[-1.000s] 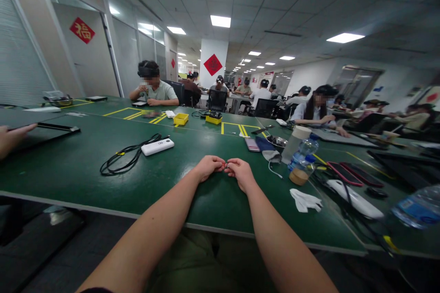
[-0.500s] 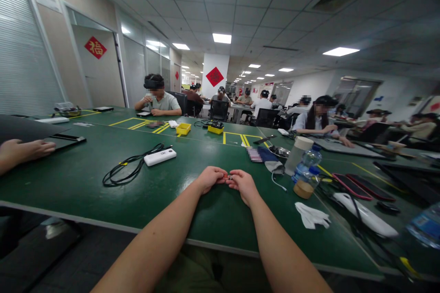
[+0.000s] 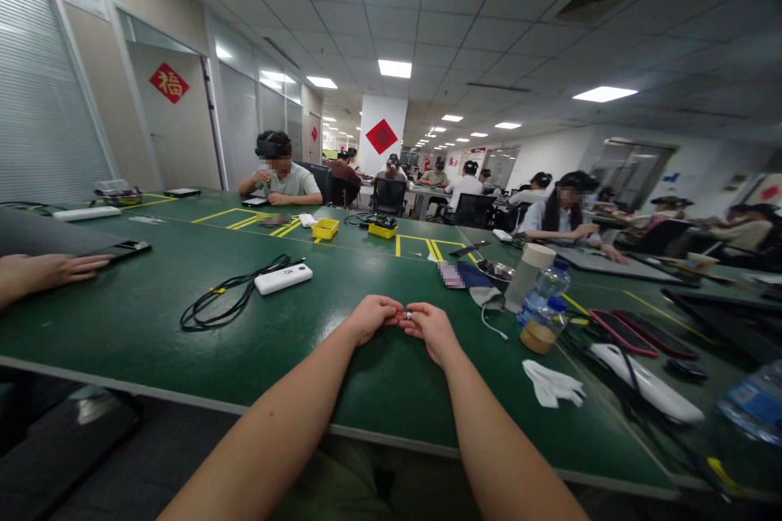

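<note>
Over the green table (image 3: 342, 391), my two hands meet fingertip to fingertip at the middle of the view. My left hand (image 3: 374, 319) is closed in a pinch on a small orange-red piece (image 3: 400, 313). Pinched by my right hand (image 3: 432, 331) is a small white and dark piece (image 3: 409, 316), right beside the orange one. Fingers cover most of both pieces, so their kind is unclear. I cannot tell whether the two are joined or only touching.
A white power bank (image 3: 283, 279) with a coiled black cable (image 3: 211, 313) lies left. To the right are a white cloth (image 3: 553, 383), bottles (image 3: 538, 331) and a metal bowl (image 3: 498, 269). Yellow trays (image 3: 326, 229) stand farther back. A co-worker's hand (image 3: 73, 267) rests at far left.
Orange-red now shows at my left fingertips, and the white piece is easier to see. My hands have hardly moved. The co-worker's hand at left has shifted slightly right.
</note>
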`<state>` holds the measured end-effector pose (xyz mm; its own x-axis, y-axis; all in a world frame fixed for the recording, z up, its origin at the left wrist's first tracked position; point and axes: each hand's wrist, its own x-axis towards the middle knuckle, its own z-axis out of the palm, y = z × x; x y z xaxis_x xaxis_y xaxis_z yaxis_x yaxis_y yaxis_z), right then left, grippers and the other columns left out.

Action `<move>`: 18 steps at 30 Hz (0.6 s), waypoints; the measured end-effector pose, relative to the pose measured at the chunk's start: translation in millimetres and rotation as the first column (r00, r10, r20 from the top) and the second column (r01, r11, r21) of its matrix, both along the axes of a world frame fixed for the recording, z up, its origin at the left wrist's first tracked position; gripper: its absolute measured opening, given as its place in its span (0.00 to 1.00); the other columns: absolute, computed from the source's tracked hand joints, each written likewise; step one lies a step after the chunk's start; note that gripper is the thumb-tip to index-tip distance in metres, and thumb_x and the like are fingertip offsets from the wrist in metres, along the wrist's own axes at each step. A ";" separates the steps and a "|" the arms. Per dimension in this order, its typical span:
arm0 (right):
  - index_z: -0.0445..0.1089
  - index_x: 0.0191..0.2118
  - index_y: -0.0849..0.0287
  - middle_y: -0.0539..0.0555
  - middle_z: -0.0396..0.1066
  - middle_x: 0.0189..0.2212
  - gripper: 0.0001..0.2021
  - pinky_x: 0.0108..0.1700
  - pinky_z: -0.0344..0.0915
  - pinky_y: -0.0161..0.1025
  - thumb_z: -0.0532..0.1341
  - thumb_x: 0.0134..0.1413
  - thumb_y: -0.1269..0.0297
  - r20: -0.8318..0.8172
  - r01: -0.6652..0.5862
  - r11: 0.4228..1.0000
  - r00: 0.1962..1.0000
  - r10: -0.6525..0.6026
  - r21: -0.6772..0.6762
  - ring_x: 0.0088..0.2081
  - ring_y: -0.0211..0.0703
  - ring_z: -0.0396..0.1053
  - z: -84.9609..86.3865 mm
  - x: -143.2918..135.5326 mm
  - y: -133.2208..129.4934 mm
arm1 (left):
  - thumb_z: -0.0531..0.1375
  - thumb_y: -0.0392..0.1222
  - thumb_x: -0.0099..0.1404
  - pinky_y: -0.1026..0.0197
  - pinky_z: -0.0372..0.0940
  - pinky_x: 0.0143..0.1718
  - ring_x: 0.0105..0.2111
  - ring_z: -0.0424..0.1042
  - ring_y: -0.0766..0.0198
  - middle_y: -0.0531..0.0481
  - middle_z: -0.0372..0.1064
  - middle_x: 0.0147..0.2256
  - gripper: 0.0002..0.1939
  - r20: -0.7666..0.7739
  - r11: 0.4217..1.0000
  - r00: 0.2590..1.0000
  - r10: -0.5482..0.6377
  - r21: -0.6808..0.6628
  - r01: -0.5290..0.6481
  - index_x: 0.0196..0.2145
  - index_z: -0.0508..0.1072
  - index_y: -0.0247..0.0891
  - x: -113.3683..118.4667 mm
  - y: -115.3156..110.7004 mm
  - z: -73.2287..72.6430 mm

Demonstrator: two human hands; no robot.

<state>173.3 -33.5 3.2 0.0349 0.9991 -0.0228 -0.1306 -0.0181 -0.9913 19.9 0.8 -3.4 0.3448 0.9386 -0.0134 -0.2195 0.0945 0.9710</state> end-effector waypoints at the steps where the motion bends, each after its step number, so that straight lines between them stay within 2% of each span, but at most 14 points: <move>1: 0.68 0.37 0.62 0.57 0.75 0.28 0.10 0.26 0.70 0.30 0.59 0.45 0.75 0.002 -0.001 1.000 1.000 0.001 0.000 0.28 0.40 0.75 0.5 -0.3 -0.4 | 0.61 0.28 0.52 0.65 0.69 0.36 0.29 0.74 0.66 0.43 0.75 0.30 0.07 -0.001 1.000 1.000 0.001 0.009 -0.001 0.32 0.75 0.29 -0.1 0.5 -0.6; 9: 0.68 0.37 0.63 0.57 0.75 0.28 0.10 0.25 0.69 0.29 0.59 0.45 0.74 0.016 -0.007 1.000 1.000 0.007 -0.004 0.28 0.39 0.75 1.8 -1.1 -1.4 | 0.62 0.28 0.51 0.66 0.68 0.34 0.27 0.73 0.68 0.44 0.74 0.29 0.08 -0.013 0.999 0.999 -0.033 0.036 0.033 0.32 0.75 0.29 -0.7 -1.7 1.5; 18: 0.68 0.37 0.63 0.57 0.75 0.28 0.10 0.26 0.69 0.29 0.59 0.45 0.74 0.032 -0.006 1.000 0.999 0.006 0.003 0.28 0.39 0.75 -0.1 0.3 -0.1 | 0.57 0.24 0.51 0.67 0.68 0.34 0.28 0.74 0.67 0.42 0.75 0.30 0.11 -0.001 0.999 0.999 -0.037 0.003 0.037 0.32 0.75 0.28 0.6 -0.7 2.5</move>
<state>173.6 -33.6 3.2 0.0293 0.9994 -0.0185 -0.0986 -0.0155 -0.9950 20.5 0.1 -0.9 0.3793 0.9252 -0.0109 -0.2154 0.0998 0.9714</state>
